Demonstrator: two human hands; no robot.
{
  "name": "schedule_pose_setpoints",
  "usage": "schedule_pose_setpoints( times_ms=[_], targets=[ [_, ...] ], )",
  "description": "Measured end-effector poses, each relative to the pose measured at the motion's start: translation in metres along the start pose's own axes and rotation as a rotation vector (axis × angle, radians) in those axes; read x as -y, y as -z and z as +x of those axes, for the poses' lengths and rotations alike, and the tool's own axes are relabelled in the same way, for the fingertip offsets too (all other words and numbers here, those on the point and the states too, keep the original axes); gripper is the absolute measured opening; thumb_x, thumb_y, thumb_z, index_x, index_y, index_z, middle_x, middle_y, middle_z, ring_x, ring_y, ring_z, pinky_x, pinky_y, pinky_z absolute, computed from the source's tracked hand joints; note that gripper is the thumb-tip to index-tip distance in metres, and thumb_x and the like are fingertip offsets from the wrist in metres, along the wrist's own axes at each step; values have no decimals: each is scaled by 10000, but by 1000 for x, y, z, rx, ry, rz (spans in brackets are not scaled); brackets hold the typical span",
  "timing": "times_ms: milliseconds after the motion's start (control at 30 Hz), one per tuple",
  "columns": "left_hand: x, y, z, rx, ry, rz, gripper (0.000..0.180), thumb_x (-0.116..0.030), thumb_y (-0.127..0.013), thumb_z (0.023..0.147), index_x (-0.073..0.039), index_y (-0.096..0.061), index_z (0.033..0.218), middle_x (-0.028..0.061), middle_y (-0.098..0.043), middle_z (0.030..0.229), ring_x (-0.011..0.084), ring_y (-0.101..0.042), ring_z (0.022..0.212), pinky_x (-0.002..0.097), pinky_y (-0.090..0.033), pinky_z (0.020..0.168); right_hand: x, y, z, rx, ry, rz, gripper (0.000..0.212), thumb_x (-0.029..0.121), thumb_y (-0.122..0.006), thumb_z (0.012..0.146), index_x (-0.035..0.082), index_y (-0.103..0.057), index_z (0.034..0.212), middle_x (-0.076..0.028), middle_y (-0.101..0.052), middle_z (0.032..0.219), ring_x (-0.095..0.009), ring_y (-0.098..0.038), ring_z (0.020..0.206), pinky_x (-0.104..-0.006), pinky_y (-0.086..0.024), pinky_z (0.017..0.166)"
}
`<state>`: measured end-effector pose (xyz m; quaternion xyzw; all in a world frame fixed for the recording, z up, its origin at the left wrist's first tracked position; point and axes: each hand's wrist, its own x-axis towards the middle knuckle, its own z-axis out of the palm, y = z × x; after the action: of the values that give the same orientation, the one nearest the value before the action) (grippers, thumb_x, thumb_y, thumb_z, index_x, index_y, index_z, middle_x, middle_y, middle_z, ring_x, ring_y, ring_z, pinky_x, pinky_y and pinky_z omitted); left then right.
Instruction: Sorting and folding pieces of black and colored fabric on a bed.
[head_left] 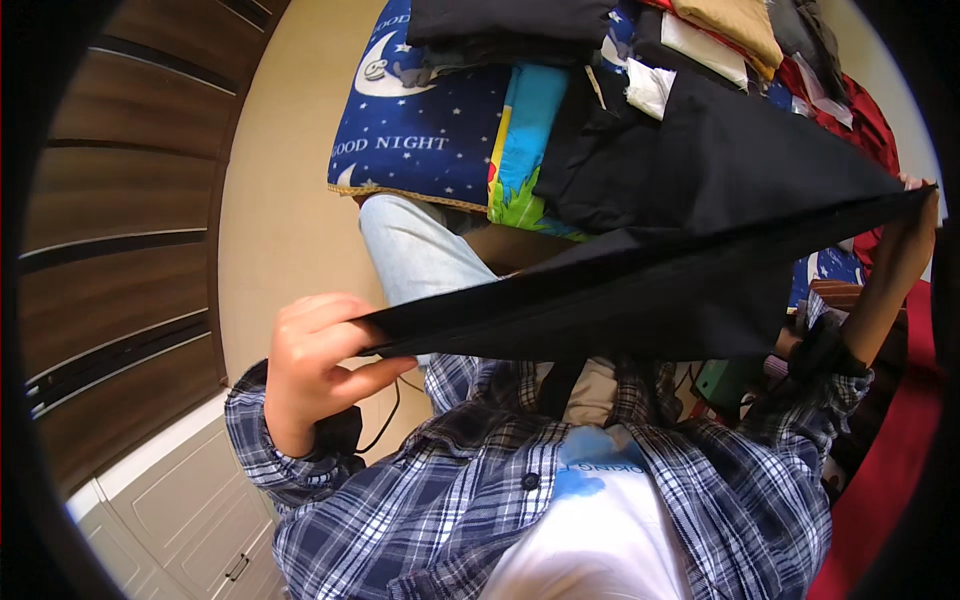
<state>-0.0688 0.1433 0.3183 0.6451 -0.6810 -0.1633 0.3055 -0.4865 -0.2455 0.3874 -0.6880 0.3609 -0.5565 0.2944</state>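
A wide piece of black cloth (640, 300) is stretched between my two hands, its long edge slanting up toward the right. My left hand (325, 360) pinches one end of that edge between thumb and fingers. At the far right my right hand (915, 190) grips the other end at a corner; its fingers are mostly hidden by the cloth. More black fabric (610, 165) spreads beyond the stretched edge, over the bedding. I cannot make out whether it is all one piece.
Ahead lies a dark blue patterned blanket (430, 130), with folded black clothes (510, 30) on it. White fabric (650, 88), a tan folded cloth (735, 30) and red fabric (870, 125) lie farther right. Brown wooden doors (130, 200) and pale cabinets (190, 500) stand on the left.
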Motion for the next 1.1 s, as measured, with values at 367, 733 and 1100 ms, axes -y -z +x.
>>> schedule_pose_setpoints(
  times_ms=[367, 733, 1100],
  targets=[
    [-17, -17, 2, -131, -29, -21, 343, -87, -723, 481, -60, -581, 792, 82, -573, 802, 235, -566, 685, 312, -451, 571, -34, 51, 15, 58, -131, 337, 278, 247, -454, 864, 15, -527, 1000, -112, -565, 970, -196, -530, 896, -327, -392, 826],
    [-18, -17, 2, -140, -303, 93, 398, 3, -578, 597, -166, -631, 953, 113, -500, 1040, 150, -541, 617, 229, -407, 481, -41, 56, 16, 84, -184, 452, 277, 256, -471, 853, 21, -532, 986, -102, -569, 969, -209, -524, 908, -352, -379, 841],
    [-20, -24, 2, -208, -158, 91, 331, -16, -589, 622, -110, -625, 938, 113, -508, 1030, 202, -576, 737, 274, -479, 588, -42, 60, 18, 226, -166, 534, 280, 248, -462, 859, 9, -528, 988, -117, -569, 973, -219, -537, 893, -357, -396, 826]
  ],
)
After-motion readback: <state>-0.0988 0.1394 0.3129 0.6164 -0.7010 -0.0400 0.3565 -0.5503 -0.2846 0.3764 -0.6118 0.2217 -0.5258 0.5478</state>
